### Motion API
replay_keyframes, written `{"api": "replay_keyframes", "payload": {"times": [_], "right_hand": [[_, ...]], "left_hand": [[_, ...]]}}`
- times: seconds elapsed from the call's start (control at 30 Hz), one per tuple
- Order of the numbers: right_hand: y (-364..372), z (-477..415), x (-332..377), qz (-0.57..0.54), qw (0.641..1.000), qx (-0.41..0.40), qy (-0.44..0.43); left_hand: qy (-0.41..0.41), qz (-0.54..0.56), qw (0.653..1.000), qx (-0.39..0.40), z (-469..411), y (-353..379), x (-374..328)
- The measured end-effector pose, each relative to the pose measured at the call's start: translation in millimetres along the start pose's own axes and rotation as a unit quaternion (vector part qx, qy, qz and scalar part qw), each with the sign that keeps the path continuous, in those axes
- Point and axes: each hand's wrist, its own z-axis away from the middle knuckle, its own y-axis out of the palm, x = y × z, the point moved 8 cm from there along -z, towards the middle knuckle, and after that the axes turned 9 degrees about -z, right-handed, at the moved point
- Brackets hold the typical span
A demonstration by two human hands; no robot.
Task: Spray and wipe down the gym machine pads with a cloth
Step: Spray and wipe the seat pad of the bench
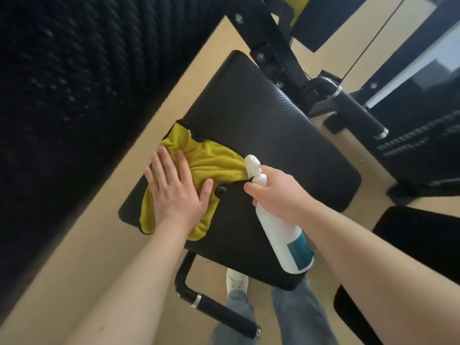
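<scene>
Pressing the yellow cloth (211, 158) onto the black pad (273, 125) under the spread left hand (174, 192); gripping the white spray bottle (286, 240) in the right hand (278, 192), just beside.

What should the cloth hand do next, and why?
Probably slide the left hand, flat on the crumpled yellow cloth, across the bare black textured pad; the cloth covers only one edge, while the right hand holds the white spray bottle.

No legible text on spray bottle (281, 235) label
</scene>
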Motion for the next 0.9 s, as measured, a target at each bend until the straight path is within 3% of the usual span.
{"api": "replay_keyframes", "payload": {"times": [0.17, 0.27, 0.43, 0.6, 0.77, 0.87, 0.9], "right_hand": [[40, 18, -10, -0.038, 0.999, 0.002, 0.034], [57, 30, -13, -0.075, 0.996, -0.016, 0.043], [59, 38, -15, -0.102, 0.991, -0.067, 0.057], [48, 38, -6, -0.075, 0.991, -0.102, 0.05], [48, 39, 0, -0.081, 0.989, -0.116, 0.047], [53, 43, -1, -0.088, 0.989, -0.107, 0.054], [56, 43, -1, -0.088, 0.99, -0.101, 0.054]], "left_hand": [[0.121, -0.074, 0.988, 0.055, 48, 26, -4], [0.148, -0.093, 0.984, 0.033, 33, 18, -6], [0.073, -0.049, 0.996, 0.004, -27, -24, -5], [0.086, 0.181, 0.977, 0.079, -46, -65, -22], [0.005, 0.163, 0.987, -0.008, -10, -65, 21], [-0.005, 0.08, 0.994, -0.076, 19, -55, 43], [-0.006, 0.057, 0.997, -0.057, 25, -45, 46]]}}
